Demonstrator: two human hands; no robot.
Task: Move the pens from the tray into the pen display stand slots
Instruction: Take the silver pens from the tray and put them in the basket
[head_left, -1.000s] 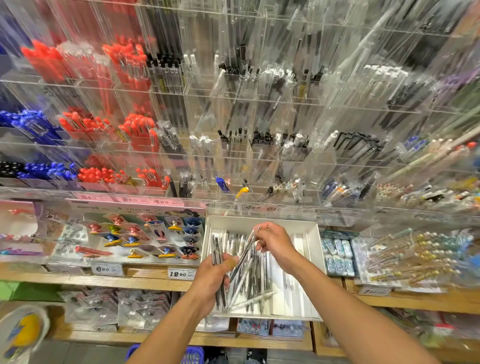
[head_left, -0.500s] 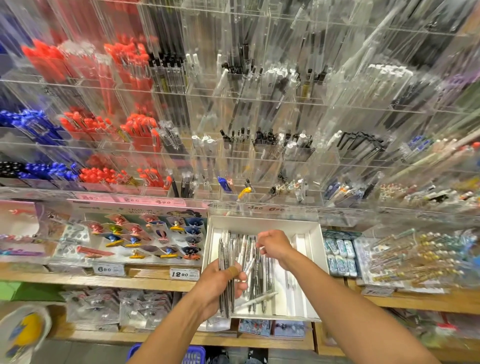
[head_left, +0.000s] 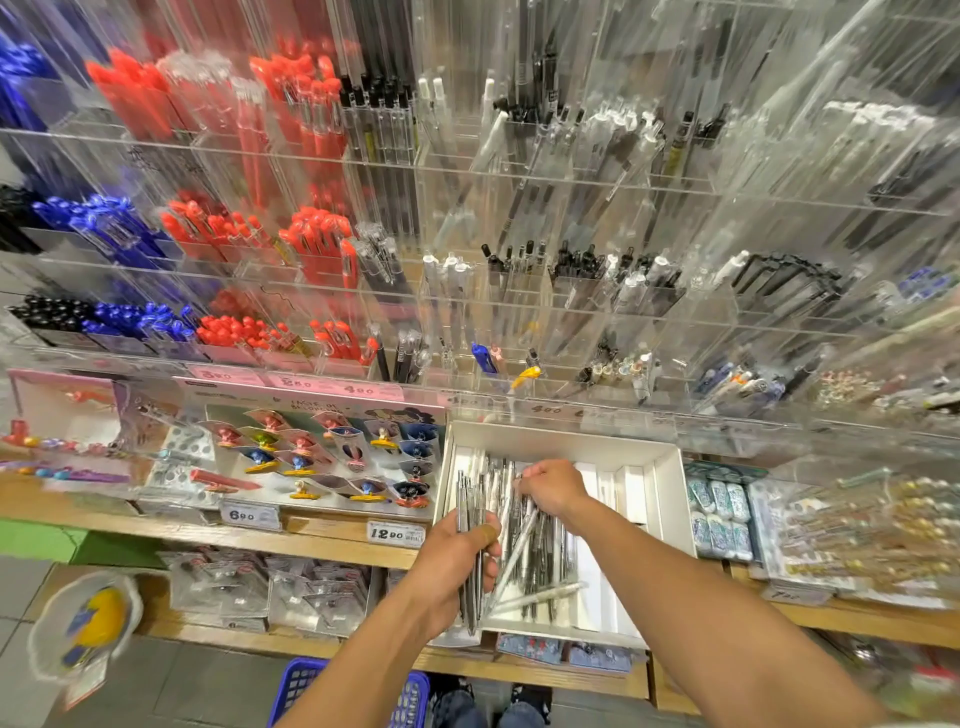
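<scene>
Acrylic pen display stand (head_left: 519, 218) rises behind the white tray (head_left: 670, 499) on the shelf. Left hand (head_left: 452, 561) is clamped on a bundle of silver pens (head_left: 470, 512), long axes pointing toward the slots. Right hand (head_left: 553, 491), nearer the tray's loose pens, closes over them.

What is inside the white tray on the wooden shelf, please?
The white tray holds a loose pile of silver pens on its left side. The right hand reaches into them and hides some. The left hand grips a bundle of pens at the tray's left edge.
</scene>
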